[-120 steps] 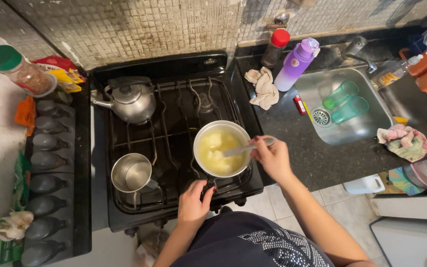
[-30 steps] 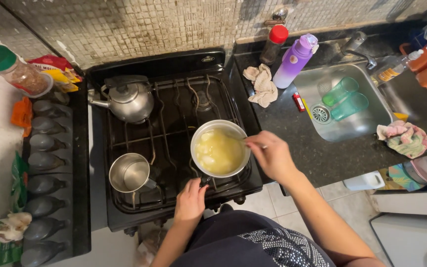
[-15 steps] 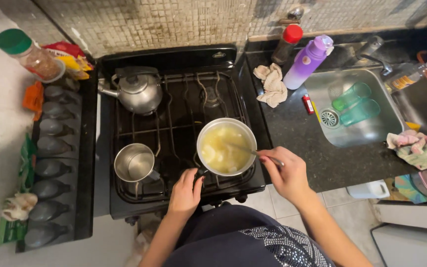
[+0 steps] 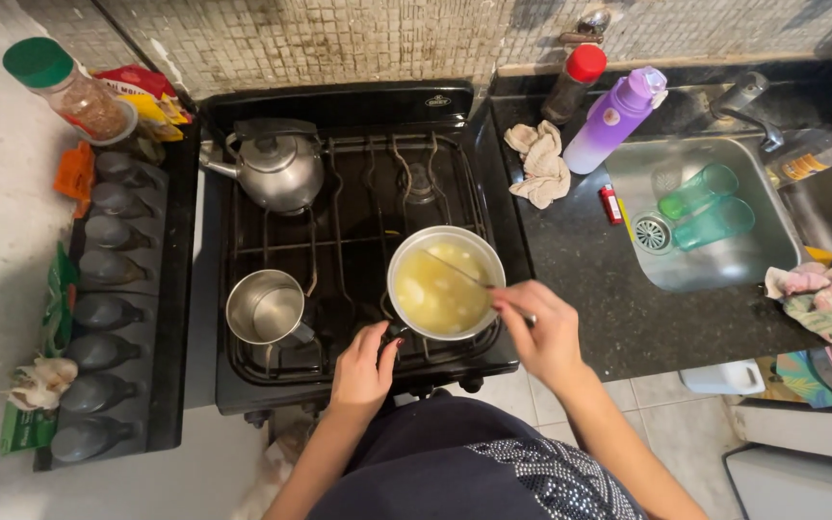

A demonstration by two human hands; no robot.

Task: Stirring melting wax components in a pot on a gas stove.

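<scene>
A small metal pot [image 4: 395, 273] of yellow liquid with pale chunks stands on the front right burner of a black gas stove [image 4: 349, 116]. My left hand [image 4: 362, 366] is closed around the pot's dark handle at the stove's front edge. My right hand [image 4: 541, 327] holds a metal utensil [image 4: 455, 270] whose end reaches across the pot into the liquid.
A steel kettle [image 4: 279, 171] sits on the back left burner and a small empty metal cup [image 4: 264, 310] on the front left. Right of the stove a dark counter holds a cloth [image 4: 539, 164], a purple bottle [image 4: 616, 117] and a sink [image 4: 671, 274] with two green cups. Dark bottles [image 4: 108, 250] line the left.
My right hand swept the utensil around inside the pot, from its right rim to lying across the liquid. My left hand stayed on the handle. The view shifted slightly.
</scene>
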